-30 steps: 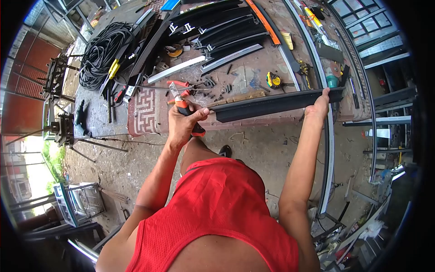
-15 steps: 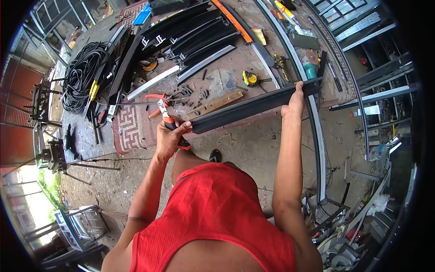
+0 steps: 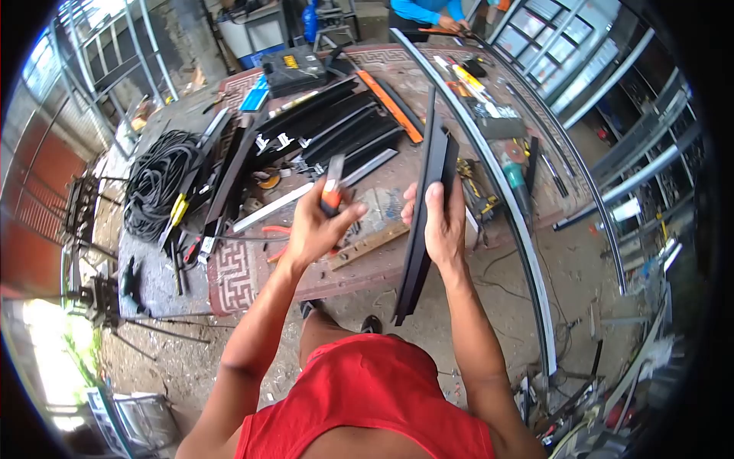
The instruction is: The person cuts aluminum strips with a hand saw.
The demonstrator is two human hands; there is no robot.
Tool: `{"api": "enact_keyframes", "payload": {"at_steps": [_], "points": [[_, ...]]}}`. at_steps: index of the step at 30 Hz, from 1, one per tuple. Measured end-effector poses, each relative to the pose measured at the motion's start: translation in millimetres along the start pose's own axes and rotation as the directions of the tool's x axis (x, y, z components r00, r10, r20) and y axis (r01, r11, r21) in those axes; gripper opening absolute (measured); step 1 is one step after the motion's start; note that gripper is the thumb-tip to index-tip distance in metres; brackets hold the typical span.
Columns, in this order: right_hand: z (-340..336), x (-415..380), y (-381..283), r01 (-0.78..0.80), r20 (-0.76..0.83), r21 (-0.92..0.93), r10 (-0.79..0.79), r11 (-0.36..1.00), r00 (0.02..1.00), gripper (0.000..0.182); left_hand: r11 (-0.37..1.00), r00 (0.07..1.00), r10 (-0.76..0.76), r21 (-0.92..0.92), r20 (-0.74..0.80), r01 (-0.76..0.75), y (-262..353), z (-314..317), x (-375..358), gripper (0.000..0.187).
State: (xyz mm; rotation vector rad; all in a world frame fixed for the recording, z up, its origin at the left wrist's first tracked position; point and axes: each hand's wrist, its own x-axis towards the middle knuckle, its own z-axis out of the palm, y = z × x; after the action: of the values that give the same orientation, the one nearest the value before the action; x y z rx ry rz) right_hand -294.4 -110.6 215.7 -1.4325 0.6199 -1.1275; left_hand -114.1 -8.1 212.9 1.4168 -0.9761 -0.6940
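Observation:
My right hand (image 3: 446,229) is closed around the middle of a long black metal profile (image 3: 417,260), which stands nearly upright in front of me, its lower end past the table's front edge. My left hand (image 3: 315,229) grips what looks like a chisel (image 3: 333,183), with an orange-and-black handle and a flat pale blade pointing up. The left thumb and some fingers stick out, and this hand is apart from the profile. Beneath the left hand, orange-handled pliers (image 3: 277,243) lie partly hidden. A wooden strip (image 3: 371,246) rests on the table between my hands.
Several black profiles (image 3: 340,126) lie across the table (image 3: 306,287). A coil of black cable (image 3: 162,183) is at left, a black case (image 3: 294,70) at the back. A long metal rail (image 3: 497,172) crosses at right, beside a teal angle grinder (image 3: 515,180). Another person (image 3: 428,14) works at the far end.
The profile has swung from lying level between both hands to nearly upright in my right hand. My left hand has let go of its end, keeping the chisel. The view has tilted up.

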Motion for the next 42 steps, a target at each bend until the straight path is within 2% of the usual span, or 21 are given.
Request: {"api": "enact_keyframes", "payload": {"at_steps": [1,3,4,5,7,11,12,15,18,27,31,32,33,34,35,36,37,38,39,41,42], "points": [[8.3,-7.9,1.1,0.030,0.013,-0.116,-0.029,0.993,1.000,0.038,0.996,0.998,0.064,-0.071,0.029,-0.062,27.4,0.9,16.5,0.024],[24.5,-20.6,9.6,0.153,0.005,-0.334,-0.161,0.930,0.987,0.042,0.979,0.988,0.148,-0.130,-0.052,-0.154,73.5,9.8,31.4,0.019],[30.0,-29.1,3.2,0.069,-0.016,-0.302,-0.077,0.951,0.997,0.052,0.973,0.980,0.193,-0.118,-0.045,-0.197,78.0,10.7,39.0,0.018],[32.6,-35.0,1.8,0.071,-0.013,-0.355,-0.081,0.932,0.997,0.053,0.965,0.971,0.239,-0.109,-0.025,-0.240,80.6,12.5,43.9,0.017],[38.7,-44.1,-11.4,0.151,-0.012,-0.486,-0.180,0.861,0.984,0.055,0.966,0.973,0.230,-0.124,0.001,-0.228,71.6,13.2,47.7,0.016],[37.1,-50.7,-7.8,0.115,-0.029,-0.506,-0.150,0.855,0.988,0.056,0.970,0.978,0.199,-0.157,0.064,-0.187,54.3,17.7,48.0,0.015],[37.7,-52.0,-5.7,0.110,-0.035,-0.524,-0.150,0.845,0.988,0.055,0.979,0.982,0.183,-0.102,0.051,-0.177,52.9,19.6,46.6,0.012],[43.0,-54.5,-2.6,0.116,-0.066,-0.566,-0.186,0.816,0.980,0.053,0.984,0.992,0.119,-0.142,0.045,-0.112,43.1,23.7,44.0,0.009],[42.5,-54.0,7.2,0.071,-0.074,-0.610,-0.147,0.789,0.986,0.051,0.981,0.993,0.109,-0.165,0.053,-0.099,26.7,25.0,41.9,0.004],[49.5,-52.4,8.4,0.089,-0.016,-0.559,-0.118,0.824,0.993,0.049,0.980,0.996,0.090,-0.180,0.029,-0.083,14.9,18.1,28.7,0.003],[39.6,-31.5,3.2,0.033,0.039,-0.396,-0.019,0.918,0.999,0.052,0.976,0.995,0.096,-0.196,0.025,-0.090,9.2,17.4,44.8,0.004],[33.7,-20.6,14.3,-0.026,0.029,-0.276,0.035,0.961,0.999,0.052,0.971,0.998,0.069,-0.230,-0.014,-0.071,12.9,18.2,46.8,0.007],[27.1,-8.2,11.6,-0.010,0.015,-0.294,0.015,0.956,1.000,0.053,0.963,0.998,0.039,-0.265,-0.046,-0.050,20.1,19.5,46.9,0.011],[23.2,2.1,-1.0,0.104,-0.024,-0.396,-0.123,0.912,0.992,0.055,0.944,0.996,0.037,-0.324,-0.079,-0.061,17.2,15.5,47.0,0.018],[7.5,17.4,6.5,0.031,-0.049,-0.358,-0.052,0.933,0.997,0.062,0.938,0.989,0.053,-0.333,-0.138,-0.097,15.2,11.0,42.8,0.020],[-2.2,24.4,-2.7,-0.035,-0.085,-0.282,0.012,0.959,0.996,0.070,0.945,0.987,0.008,-0.320,-0.160,-0.060,9.2,6.3,35.1,0.022],[-25.7,33.0,4.9,-0.246,-0.130,-0.144,0.228,0.959,0.965,0.072,0.953,0.982,-0.042,-0.304,-0.185,-0.017,0.2,-1.6,25.4,0.023],[-24.2,36.9,8.5,-0.018,-0.270,-0.143,-0.022,0.990,0.963,0.066,0.968,0.984,-0.110,-0.242,-0.138,0.074,-20.4,-14.3,15.2,0.031],[-49.3,41.9,12.6,-0.152,-0.105,-0.086,0.143,0.985,0.984,0.062,0.969,0.972,-0.218,-0.137,-0.083,0.205,-41.1,-27.3,3.2,0.038],[-64.6,36.5,15.7,-0.030,0.003,-0.318,0.033,0.948,0.999,0.046,0.899,0.896,-0.437,-0.040,-0.071,0.435,-94.4,-39.8,-25.3,0.038],[-71.7,30.6,29.1,0.045,0.043,-0.489,-0.027,0.871,0.999,0.039,0.878,0.878,-0.475,0.033,-0.062,0.477,-128.6,-45.4,-42.1,0.036]]}}
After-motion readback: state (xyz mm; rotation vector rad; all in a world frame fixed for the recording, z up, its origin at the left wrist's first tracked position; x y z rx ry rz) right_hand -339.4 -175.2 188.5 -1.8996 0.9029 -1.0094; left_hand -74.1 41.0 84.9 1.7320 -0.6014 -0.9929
